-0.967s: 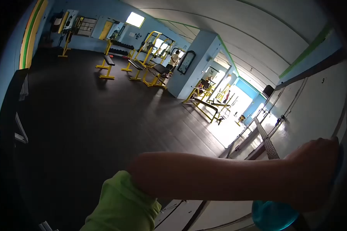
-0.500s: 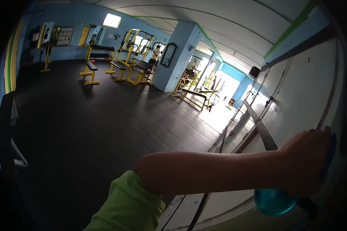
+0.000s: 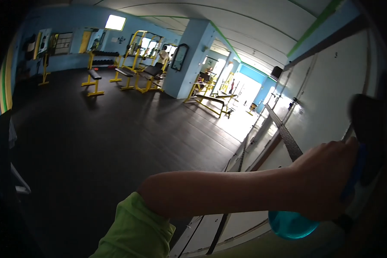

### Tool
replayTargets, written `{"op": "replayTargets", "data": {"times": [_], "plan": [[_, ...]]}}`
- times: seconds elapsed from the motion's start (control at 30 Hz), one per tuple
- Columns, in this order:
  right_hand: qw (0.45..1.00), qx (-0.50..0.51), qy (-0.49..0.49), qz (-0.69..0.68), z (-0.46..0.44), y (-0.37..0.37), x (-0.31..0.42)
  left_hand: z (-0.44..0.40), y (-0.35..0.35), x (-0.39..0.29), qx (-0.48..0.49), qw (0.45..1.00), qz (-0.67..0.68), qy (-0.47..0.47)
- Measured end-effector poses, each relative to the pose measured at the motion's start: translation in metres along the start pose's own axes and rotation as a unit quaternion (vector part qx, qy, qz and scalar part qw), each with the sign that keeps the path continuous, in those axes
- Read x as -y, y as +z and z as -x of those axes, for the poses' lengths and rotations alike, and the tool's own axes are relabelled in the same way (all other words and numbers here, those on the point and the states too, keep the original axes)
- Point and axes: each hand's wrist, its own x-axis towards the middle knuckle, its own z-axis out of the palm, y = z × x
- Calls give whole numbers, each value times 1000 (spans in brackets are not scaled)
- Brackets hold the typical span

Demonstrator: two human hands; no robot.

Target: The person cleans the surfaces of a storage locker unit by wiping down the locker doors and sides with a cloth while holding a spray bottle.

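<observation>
My left arm, in a light green sleeve, reaches across the view to the right. At its end my left hand (image 3: 324,180) is closed, with the back of the hand toward me. It grips what looks like a translucent teal bottle (image 3: 293,224), whose rounded end shows below the wrist. A blue part (image 3: 355,172) shows past the knuckles; the hand hides the middle. White metal lockers (image 3: 318,94) stand right behind the hand. A blurred dark shape (image 3: 367,137) I cannot make out is beside the fingers. My right hand is out of view.
Dark rubber flooring (image 3: 116,142) spreads ahead. Yellow-framed benches (image 3: 94,75) and a weight machine (image 3: 137,47) stand farther back, near a blue pillar (image 3: 189,60). A person (image 3: 163,56) stands behind the benches. Bright light enters at the far right.
My left hand and the teal bottle have shifted a little left in the view. The room has shifted slightly left and up. A dark shape has appeared beside the fingers.
</observation>
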Motion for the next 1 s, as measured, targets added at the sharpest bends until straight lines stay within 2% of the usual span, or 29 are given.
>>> {"op": "replayTargets", "data": {"times": [0.03,0.07,0.13,0.23,0.3,0.37,0.43,0.53,0.63,0.7,0.73,0.8,0.87,0.9,1.0], "plan": [[1000,2,21,10,16,-2,-14,2,6,5,-37,998,-32,39],[999,2,42,25,30,-4,-33,2,6,3,-33,998,-25,46],[996,-2,81,49,53,-11,-75,6,1,-4,-11,999,-39,3],[989,-26,127,65,70,-4,-123,14,2,7,-53,995,-48,74],[985,-60,147,74,72,14,-140,13,6,16,-62,996,16,68],[981,-92,145,88,54,36,-151,12,6,21,-48,994,15,101],[980,-110,128,106,34,49,-146,12,7,24,-27,992,25,117],[983,-97,73,135,32,51,-88,10,9,30,-25,991,37,123],[989,-34,130,55,112,34,-37,15,0,32,-60,981,11,183],[982,-49,183,7,149,33,-75,20,-8,31,-26,995,31,93],[975,-86,204,-4,149,39,-119,20,-13,28,-28,994,28,98],[959,-141,246,-2,139,44,-197,21,-19,19,11,999,32,36],[961,-130,239,58,93,41,-212,20,-19,20,0,997,30,77],[965,-119,218,79,68,40,-200,20,-18,21,-4,993,28,113],[980,-90,127,120,25,39,-112,20,-10,18,-13,990,68,121]]}}
